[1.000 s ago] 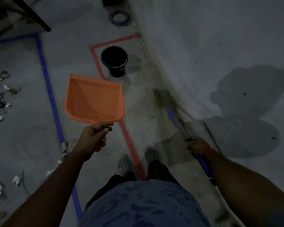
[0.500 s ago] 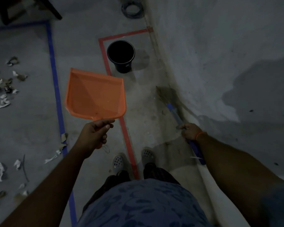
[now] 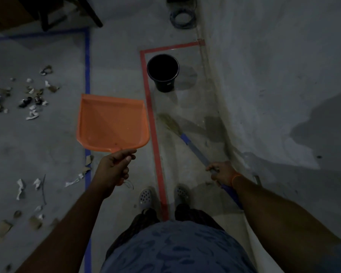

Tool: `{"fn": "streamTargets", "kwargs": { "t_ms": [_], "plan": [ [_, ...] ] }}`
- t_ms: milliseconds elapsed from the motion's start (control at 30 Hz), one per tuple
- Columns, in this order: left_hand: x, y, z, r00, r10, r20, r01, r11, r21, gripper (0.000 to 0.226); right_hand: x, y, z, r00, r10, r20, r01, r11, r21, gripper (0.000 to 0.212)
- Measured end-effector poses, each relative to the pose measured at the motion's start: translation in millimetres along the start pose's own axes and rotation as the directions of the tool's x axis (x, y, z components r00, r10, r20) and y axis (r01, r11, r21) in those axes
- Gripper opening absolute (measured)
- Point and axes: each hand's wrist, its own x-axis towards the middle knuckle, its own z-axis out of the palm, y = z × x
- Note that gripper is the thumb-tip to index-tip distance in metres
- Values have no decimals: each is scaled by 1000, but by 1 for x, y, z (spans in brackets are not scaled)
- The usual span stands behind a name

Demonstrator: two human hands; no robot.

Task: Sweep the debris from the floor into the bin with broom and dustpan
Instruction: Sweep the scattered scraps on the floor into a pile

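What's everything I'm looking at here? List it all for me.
dustpan: one, orange, held above the floor, apparently empty
broom: one, blue handle, bristles on the floor inside the red tape
bin: one, black, inside the red tape corner
debris: many scraps, pale and dark, left of the blue tape
red tape: floor outline
blue tape: floor outline
cable coil: one, dark, top
left hand: grips dustpan handle
right hand: grips broom handle

We note an orange dustpan [image 3: 112, 124]; a black bin [image 3: 163, 72]; a broom [image 3: 193, 148] with blue handle and pale straw bristles; red tape [image 3: 154, 134] and blue tape [image 3: 87, 62] lines on the grey floor [image 3: 116, 66]; white and brown debris [image 3: 31, 99]; an orange wristband [image 3: 235, 179]; grey perforated clogs [image 3: 146, 197]; blue mottled-pattern shirt [image 3: 177, 249].
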Motion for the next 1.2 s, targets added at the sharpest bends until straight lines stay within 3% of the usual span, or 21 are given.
{"fn": "streamTargets", "kwargs": {
  "t_ms": [200, 467, 800, 900, 1200],
  "plan": [
    [-21, -11, -14, 987, -16, -162, 4, 997, -76, 26, 9, -3, -9, 996, -86, 34, 89, 992, -84, 27],
    [-65, -34, -44, 944, -46, -327, -14, 984, -177, 27, 35, -53, 25, 997, -47, 61, 57, 983, -174, 26],
    [-135, -79, -132, 845, -108, -524, -70, 948, -309, 27, 34, -151, 172, 983, -85, 163, 119, 969, -216, 20],
    [-155, -87, -162, 819, -120, -561, -95, 936, -339, 26, 24, -188, 221, 967, -149, 207, 202, 943, -264, 21],
    [-186, -122, -251, 762, -160, -627, -109, 924, -367, 28, -5, -251, 338, 923, -110, 367, 233, 922, -309, 26]
  ]
}}
